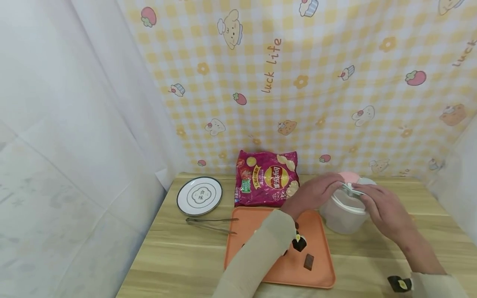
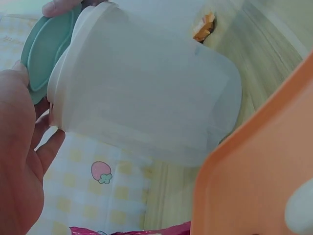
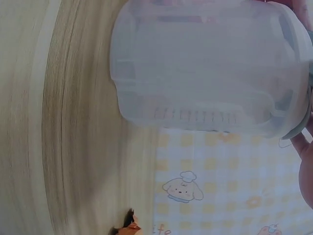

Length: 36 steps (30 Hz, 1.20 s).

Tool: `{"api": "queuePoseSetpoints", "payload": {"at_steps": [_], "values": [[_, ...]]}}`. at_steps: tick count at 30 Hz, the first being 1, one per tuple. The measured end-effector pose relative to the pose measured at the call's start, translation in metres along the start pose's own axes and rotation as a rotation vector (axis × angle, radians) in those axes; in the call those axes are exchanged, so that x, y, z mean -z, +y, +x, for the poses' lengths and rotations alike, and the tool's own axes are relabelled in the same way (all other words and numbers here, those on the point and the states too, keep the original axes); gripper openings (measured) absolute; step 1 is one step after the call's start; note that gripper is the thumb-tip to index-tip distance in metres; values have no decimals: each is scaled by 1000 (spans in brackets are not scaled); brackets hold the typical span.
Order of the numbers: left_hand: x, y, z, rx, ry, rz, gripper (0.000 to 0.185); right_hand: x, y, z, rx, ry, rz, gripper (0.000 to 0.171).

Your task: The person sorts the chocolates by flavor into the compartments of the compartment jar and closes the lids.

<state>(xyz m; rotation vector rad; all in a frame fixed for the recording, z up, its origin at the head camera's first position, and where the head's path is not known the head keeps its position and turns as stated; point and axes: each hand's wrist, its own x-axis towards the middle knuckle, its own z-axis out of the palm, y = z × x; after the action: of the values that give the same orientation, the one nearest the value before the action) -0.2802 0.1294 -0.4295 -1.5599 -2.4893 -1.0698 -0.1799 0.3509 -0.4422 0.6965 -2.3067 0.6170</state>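
Both hands are at the top of a clear plastic container [image 1: 344,213] on the table's right side. Its lid has pink [image 1: 348,177] and pale green parts. A green flap [image 2: 46,54] of the lid stands raised from the rim. My left hand [image 1: 316,192] has its thumb on this flap and its other fingers behind the rim, pinching it. From the other side, my right hand [image 1: 385,211] grips the flap, its thumb on the green edge in the left wrist view. Graduation marks run along the container's wall in the right wrist view.
Left of the container lies an orange tray [image 1: 316,277] with a brown rectangular piece [image 1: 308,262] on it. A purple chip bag [image 1: 266,178] leans at the back. Metal tongs [image 1: 210,223] and a white plate [image 1: 182,198] are farther left. An orange-wrapped item [image 2: 204,27] lies beside the container.
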Motion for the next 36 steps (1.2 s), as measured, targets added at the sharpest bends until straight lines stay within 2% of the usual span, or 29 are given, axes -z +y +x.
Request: {"api": "queuePoseSetpoints", "payload": {"at_steps": [3,6,10,15,19,22,26,31,36], "values": [[1,3,5,10,17,81,32,-1,0,-1,-45,8,6,30],[3,4,10,53,8,136,33,-1,2,-1,-81,15,21,29],[4,4,15,115,-23,148,36,-3,4,-2,-126,23,84,30],[6,4,16,181,-31,102,39,-3,4,-3,-153,46,128,31],[7,3,13,199,7,37,40,-4,4,-3,-178,70,126,32],[6,2,9,212,54,-64,38,-5,4,-3,-191,85,117,32],[6,3,5,207,88,-143,36,-8,5,-3,-175,122,118,31],[9,6,2,172,95,-138,35,-12,6,-1,-164,166,150,30],[21,7,-10,183,99,-110,39,-16,8,-3,-191,193,174,31]]}}
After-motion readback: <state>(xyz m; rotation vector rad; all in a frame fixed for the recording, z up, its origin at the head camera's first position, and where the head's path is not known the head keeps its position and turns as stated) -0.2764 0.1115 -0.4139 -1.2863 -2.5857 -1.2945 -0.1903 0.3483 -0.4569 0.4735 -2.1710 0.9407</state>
